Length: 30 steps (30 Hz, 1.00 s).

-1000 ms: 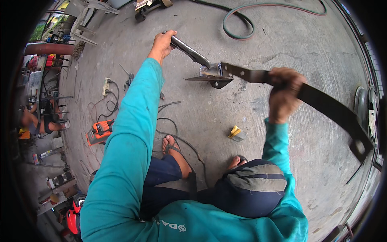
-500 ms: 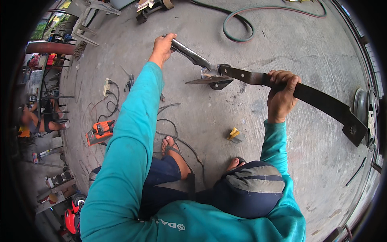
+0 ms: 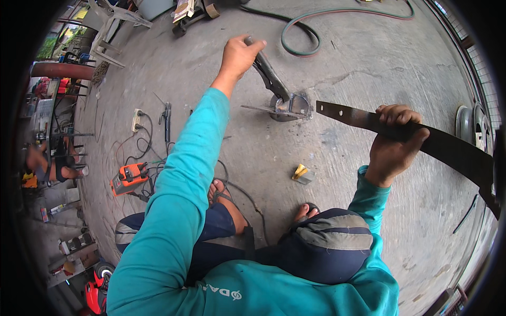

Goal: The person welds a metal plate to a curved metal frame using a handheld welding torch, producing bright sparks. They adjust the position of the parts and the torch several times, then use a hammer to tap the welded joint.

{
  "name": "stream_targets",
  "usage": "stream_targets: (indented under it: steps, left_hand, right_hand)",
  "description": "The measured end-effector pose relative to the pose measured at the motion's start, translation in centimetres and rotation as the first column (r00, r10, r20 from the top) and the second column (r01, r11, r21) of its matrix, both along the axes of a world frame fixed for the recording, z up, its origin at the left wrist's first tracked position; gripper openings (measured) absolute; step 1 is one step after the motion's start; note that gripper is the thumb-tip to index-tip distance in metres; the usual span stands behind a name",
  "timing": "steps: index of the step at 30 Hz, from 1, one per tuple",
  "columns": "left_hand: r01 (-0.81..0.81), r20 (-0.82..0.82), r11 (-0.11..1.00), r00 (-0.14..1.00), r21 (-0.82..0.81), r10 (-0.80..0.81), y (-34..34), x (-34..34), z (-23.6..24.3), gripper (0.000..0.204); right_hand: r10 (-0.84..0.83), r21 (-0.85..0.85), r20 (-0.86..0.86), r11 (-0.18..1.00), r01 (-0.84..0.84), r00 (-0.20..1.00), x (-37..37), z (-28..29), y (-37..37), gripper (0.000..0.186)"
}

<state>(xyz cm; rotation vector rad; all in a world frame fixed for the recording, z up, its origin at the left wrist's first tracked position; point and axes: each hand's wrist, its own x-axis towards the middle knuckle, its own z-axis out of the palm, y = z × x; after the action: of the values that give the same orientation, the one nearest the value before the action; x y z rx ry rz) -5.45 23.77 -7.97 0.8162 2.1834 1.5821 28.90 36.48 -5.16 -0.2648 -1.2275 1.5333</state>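
My left hand is closed around the upper end of a grey metal pipe, which slants down to the right. The pipe's lower end meets a metal bracket with a rounded plate, resting on the concrete floor; a flat pointed plate sticks out from it to the left. To the right, my right hand grips a long, dark, curved flat steel bar. Two holes show near the bar's narrow left end, which stands just apart from the bracket. The bar's far end runs to the picture's right rim.
An orange welding machine with cables and an extension socket sit on the left. A small yellow-and-grey piece lies before my feet. A hose curls at the back; wheel rims stand right. Another person sits far left.
The steel bar has moved right, away from the bracket. My left hand has moved right and tipped the pipe steeper, and the bracket has turned with it.
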Motion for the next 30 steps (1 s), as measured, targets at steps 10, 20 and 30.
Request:
stream_targets:
  steps: [10,20,30]
  left_hand:
    - [-0.018,0.218,0.936,0.974,0.352,-0.063,-6.1,-0.3,-1.0,0.016]
    - [-0.002,0.107,0.958,0.994,-0.286,0.034,-13.0,-1.0,3.0,0.034]
    - [0.52,0.493,0.43,0.851,-0.738,-0.182,-17.0,-3.2,8.5,0.052]
  right_hand:
    - [-0.139,0.005,0.066,0.99,0.139,0.988,1.4,1.1,-0.3,0.061]
    - [-0.095,0.021,0.455,0.995,0.096,0.886,-0.5,-3.7,2.2,0.043]
    - [0.211,-0.038,0.287,0.977,-0.209,0.934,1.0,-3.9,3.4,0.034]
